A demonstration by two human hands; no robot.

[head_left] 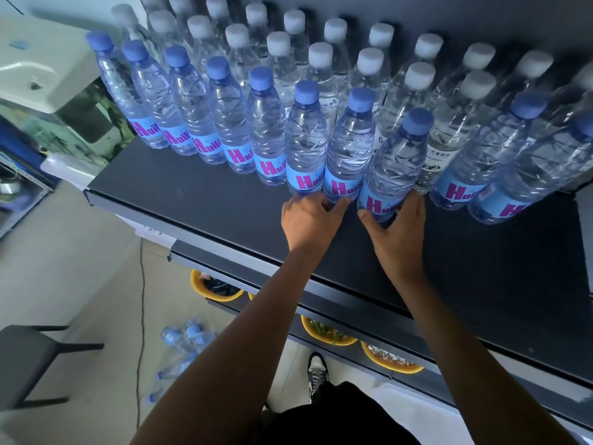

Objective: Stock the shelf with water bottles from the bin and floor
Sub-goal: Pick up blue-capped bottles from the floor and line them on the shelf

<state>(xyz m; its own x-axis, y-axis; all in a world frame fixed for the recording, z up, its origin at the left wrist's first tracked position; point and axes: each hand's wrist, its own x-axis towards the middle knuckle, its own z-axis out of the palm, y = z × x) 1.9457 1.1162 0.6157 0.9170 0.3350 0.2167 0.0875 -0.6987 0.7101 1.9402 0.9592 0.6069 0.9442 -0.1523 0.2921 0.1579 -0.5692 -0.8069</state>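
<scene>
Bottle (pixel 393 168): upright in the front row of the shelf (pixel 192 200), slightly forward of the line.
Right hand (pixel 398 229): curled round its base.
Left hand (pixel 309 220): grips neighbour (pixel 348 146) low.
Tip: slide both back level, labels facing out.
Floor bottles (pixel 186 345): still to stock.

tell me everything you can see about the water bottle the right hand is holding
The bottle is clear ribbed plastic with a blue screw cap and a light blue label printed with a magenta H. It stands on the dark shelf in the front row, its base a little nearer the edge than its neighbours'. The right hand has its grip low round the label, thumb on one side, fingers on the other. The left hand grips the neighbouring bottle beside it.
</scene>
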